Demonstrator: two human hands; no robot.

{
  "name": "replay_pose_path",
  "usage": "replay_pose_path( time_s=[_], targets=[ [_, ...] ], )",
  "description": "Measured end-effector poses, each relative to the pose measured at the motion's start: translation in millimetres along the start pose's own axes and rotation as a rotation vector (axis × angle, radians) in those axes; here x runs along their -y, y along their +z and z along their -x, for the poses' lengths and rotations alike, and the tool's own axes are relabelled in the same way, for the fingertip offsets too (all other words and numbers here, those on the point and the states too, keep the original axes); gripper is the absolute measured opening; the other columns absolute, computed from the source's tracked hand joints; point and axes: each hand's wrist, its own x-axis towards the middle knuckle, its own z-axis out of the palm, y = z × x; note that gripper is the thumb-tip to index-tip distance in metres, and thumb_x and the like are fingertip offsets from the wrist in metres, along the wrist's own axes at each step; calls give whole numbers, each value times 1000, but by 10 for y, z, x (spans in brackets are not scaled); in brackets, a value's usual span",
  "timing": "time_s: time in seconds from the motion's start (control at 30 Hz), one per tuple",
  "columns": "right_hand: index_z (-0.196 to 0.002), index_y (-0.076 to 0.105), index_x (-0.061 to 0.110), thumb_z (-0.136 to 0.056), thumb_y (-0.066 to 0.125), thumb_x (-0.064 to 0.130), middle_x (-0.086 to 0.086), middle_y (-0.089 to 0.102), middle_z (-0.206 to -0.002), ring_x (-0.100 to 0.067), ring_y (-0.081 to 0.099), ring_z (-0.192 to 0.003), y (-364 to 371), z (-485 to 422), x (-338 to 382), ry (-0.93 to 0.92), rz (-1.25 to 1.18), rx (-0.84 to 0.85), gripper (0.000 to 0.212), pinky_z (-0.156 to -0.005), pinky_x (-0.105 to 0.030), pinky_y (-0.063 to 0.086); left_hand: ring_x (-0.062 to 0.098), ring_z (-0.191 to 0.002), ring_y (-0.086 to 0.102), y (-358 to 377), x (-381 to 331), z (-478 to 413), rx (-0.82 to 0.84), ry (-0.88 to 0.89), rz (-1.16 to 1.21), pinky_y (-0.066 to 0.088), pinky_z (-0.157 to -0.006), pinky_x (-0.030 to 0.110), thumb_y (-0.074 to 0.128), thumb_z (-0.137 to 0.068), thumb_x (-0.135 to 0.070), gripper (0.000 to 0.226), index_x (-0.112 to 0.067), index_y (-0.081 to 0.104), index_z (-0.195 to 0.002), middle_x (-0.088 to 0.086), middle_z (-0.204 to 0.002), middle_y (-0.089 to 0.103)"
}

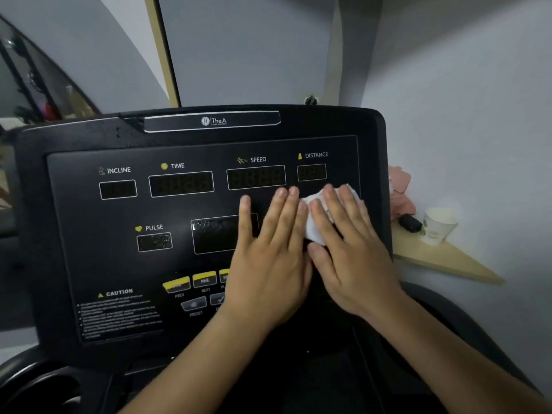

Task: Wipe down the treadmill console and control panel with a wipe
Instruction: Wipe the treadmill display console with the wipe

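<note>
Because the treadmill console [74,234] slopes up toward the person, its whole dark face is within reach and can be leaned on with flat palms. Readout windows run along its twelve o'clock edge and a larger centre display [215,237] sits mid-face. The yellow-topped control panel buttons [191,282] lie toward six o'clock, partly hidden under the left wrist. Off the console's three o'clock edge, a wooden corner shelf [442,261] carries a paper cup [439,225].

The left hand [268,258] lies flat over the right part of the centre display. Its fingers are straight, slightly spread and pointing to twelve o'clock. It holds nothing and probably steadies the person.

Just beside it, at its three o'clock, the right hand [349,243] is also flat with its fingers spread. It presses the white wipe [312,225] against the panel rather than gripping it, which likely gives a broad contact for rubbing. The wipe is bunched. It shows between the two hands and past the right fingertips, just below the DISTANCE window.

Speckled marks show on the centre display and the PULSE window; whether they are damp or dust cannot be told.
</note>
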Motion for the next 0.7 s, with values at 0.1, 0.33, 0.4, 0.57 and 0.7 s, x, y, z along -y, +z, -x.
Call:
replay_pose_path(
  time_s=[0.1, 0.33, 0.4, 0.57, 0.7],
  targets=[
    [-155, 17, 10, -102, 25, 39, -12, 4, -164, -28, -5, -151, 41, 28, 96, 39, 32, 22, 62, -122, -47, 3, 35, -151, 3, 32, -36, 146, -4, 64, 5, 10, -117, 63, 27, -100, -30, 64, 1, 13, -154, 23, -162, 5],
    [-154, 19, 8, -95, 37, 32, -13, 5, -164, -31, -3, -151, 18, 146, 109, -24, -3, 88, 66, -120, -53, 13, 38, -149, 14, 84, 208, 361, 54, 157, -3, 17, -117, 61, 38, -99, -36, 61, -4, 35, -150, 23, -160, 18],
    [-153, 26, 8, -95, 43, 32, -13, 13, -163, -32, 5, -151, 79, 371, 109, -106, -29, 103, 65, -118, -55, 22, 38, -148, 21, 49, 263, 461, 39, 135, 22, 19, -116, 60, 40, -98, -38, 57, -3, 47, -142, 21, -159, 25],
    [-148, 36, 6, -96, 41, 34, -13, 22, -161, -31, 11, -150, 160, 396, 268, -110, -30, 72, 59, -118, -50, 21, 35, -143, 34, -14, 298, 574, 12, 81, 83, 19, -117, 57, 41, -99, -39, 48, -9, 51, -135, 18, -151, 43],
    [-148, 36, 4, -96, 35, 28, -13, 22, -160, -26, 8, -151, 62, -59, 409, -88, -5, 38, 57, -121, -48, 17, 35, -145, 31, -63, 348, 313, -13, -26, 79, 16, -119, 56, 33, -103, -40, 56, -9, 39, -149, 19, -153, 39]
  ],
)
